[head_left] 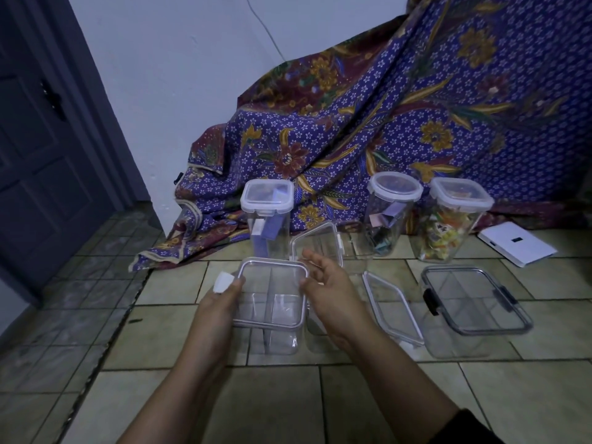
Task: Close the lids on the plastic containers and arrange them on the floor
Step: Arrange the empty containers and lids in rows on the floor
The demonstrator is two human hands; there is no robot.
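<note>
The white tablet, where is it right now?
In the head view, the white tablet lies flat on the tiled floor at far right, just right of the jar of colourful sweets.

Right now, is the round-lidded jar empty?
No; the round-lidded jar holds folded paper-like pieces, visible through its clear wall.

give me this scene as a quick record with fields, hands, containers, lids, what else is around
left hand: on the left edge of the divided box, near a white latch
right hand: open, at the box's right edge, no firm grip seen
box lid: on; latch state unclear
back row: square jar, round jar, sweets jar, all lidded
right box: lid on, black latches
loose lids: one upright behind the hands, one between the boxes
floor: tiles
also: patterned cloth, white device, door
</note>
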